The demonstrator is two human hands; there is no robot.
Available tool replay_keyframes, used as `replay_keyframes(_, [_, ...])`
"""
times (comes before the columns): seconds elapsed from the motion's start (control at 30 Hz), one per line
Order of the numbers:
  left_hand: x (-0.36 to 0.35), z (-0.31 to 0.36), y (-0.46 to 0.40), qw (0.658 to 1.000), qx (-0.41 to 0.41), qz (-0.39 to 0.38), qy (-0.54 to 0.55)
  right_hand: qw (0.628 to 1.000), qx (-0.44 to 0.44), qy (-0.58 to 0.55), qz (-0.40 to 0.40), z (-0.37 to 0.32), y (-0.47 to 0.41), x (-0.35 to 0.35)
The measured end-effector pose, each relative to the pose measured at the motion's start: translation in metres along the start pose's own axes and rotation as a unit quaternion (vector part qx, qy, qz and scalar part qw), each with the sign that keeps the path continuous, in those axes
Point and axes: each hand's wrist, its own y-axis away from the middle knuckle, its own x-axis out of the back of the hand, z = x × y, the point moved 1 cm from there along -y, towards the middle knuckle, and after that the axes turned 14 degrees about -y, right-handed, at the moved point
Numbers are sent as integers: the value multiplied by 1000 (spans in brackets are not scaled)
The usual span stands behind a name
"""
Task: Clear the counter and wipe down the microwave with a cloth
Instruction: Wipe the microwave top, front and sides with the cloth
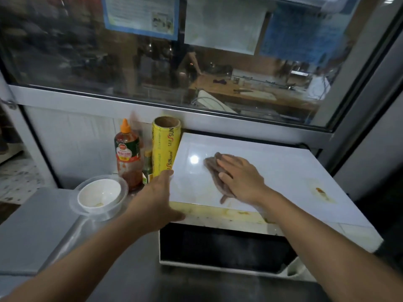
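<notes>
Right hand: I see my right hand (pixel 238 177) laid flat, fingers straight, pressing a brown cloth (pixel 218 177) onto the white top of the microwave (pixel 283 171).
Cloth: bunched under the palm, its edges showing left of the fingers, near the top's middle.
Left hand: my left hand (pixel 160 197) rests open on the microwave's front left corner, holding nothing.
Counter: sauce bottle (pixel 127 155), yellow wrap roll (pixel 166 147) and white bowl (pixel 99 196) stand left of the microwave.
</notes>
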Motion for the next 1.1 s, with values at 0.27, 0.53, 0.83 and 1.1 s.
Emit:
replay_keyframes(0.27, [-1,29,1,986,-47,-10,-159,999,30,-1,11,47,112,36])
replay_keyframes(0.53, [0,38,5,986,4,7,-169,999,-34,20,36,30,90,21])
replay_keyframes(0.83, [-24,66,21,980,-5,100,-169,994,57,81,38,81,179,49])
replay_keyframes(1.1, [-30,73,25,985,-1,95,-146,976,35,143,159,99,189,35])
